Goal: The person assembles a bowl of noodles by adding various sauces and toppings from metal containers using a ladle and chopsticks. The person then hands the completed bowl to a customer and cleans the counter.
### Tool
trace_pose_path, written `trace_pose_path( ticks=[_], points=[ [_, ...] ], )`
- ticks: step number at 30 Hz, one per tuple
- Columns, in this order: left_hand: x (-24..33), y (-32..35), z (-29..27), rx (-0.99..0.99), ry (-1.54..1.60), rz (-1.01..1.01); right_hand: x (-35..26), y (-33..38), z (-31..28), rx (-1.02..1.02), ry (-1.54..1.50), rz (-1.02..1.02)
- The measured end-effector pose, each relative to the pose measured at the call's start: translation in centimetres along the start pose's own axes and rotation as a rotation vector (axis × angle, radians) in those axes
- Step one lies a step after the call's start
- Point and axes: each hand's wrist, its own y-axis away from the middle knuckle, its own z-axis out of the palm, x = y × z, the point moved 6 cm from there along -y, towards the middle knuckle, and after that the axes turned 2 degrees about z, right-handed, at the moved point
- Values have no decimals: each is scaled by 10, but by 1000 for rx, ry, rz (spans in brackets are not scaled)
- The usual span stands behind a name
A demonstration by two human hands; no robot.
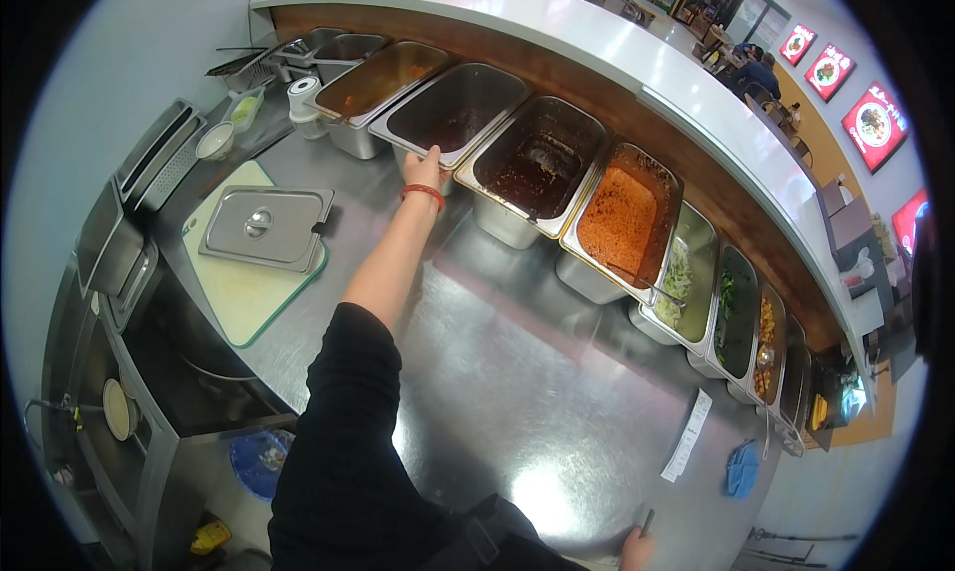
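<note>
My left hand (425, 169), a red band at its wrist, reaches far forward to the near edge of a deep steel food pan (453, 108). The thumb lies over the rim and the other fingers are mostly hidden. A little dark reddish liquid lies in that pan. At the bottom edge, my right hand (637, 549) is closed around a short dark stick-like thing (647, 523), its lower part hidden. Right of the held pan stand a pan of dark sauce (537, 163) and a pan of orange-red paste (622, 213) with a spoon handle.
A steel lid (264, 228) lies on a green-edged cutting board (244, 307) at left. Pans of chopped greens (676, 283) continue right. A paper slip (686, 437) and blue cloth (741, 469) lie on the steel counter. A white ledge (477, 19) runs behind.
</note>
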Motion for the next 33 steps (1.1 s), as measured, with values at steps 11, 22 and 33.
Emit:
trace_pose_path(
  ticks=[11, 22, 33],
  points=[
    [-4, -1, 1, -60, -35, -12, -3, 0, -3, 10, 19, -29],
    [-3, -1, 0, -65, 3, 10, 6, -8, 5, 4, 62, -4],
    [18, -31, -43, 110, 71, 168, -12, 4, -11, -4, 116, -6]
  ],
)
